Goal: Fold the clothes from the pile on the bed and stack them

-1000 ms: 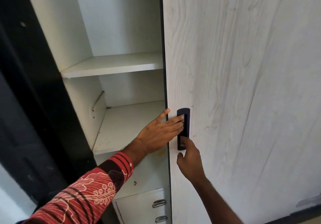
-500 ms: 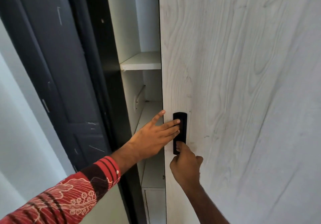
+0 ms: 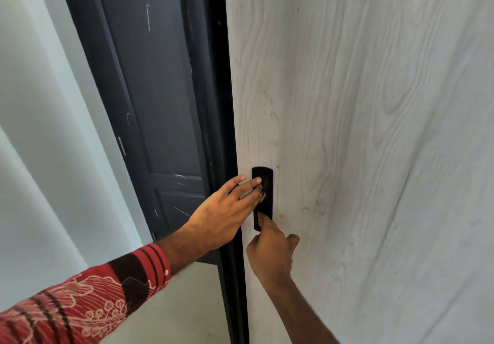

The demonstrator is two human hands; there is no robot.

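**Both hands at the door handle**

Left hand (image 3: 227, 210) lies flat, fingers straight on the black recessed handle (image 3: 262, 196); right hand (image 3: 270, 250), curled, hooks a finger into its lower end. Fingertips hidden inside. Clothes out of view; dark door (image 3: 149, 103) left of the pale wardrobe door's (image 3: 361, 130) edge

handle (image 3: 262, 198): black | door (image 3: 374, 130): pale woodgrain | sleeve (image 3: 80, 301): red, patterned
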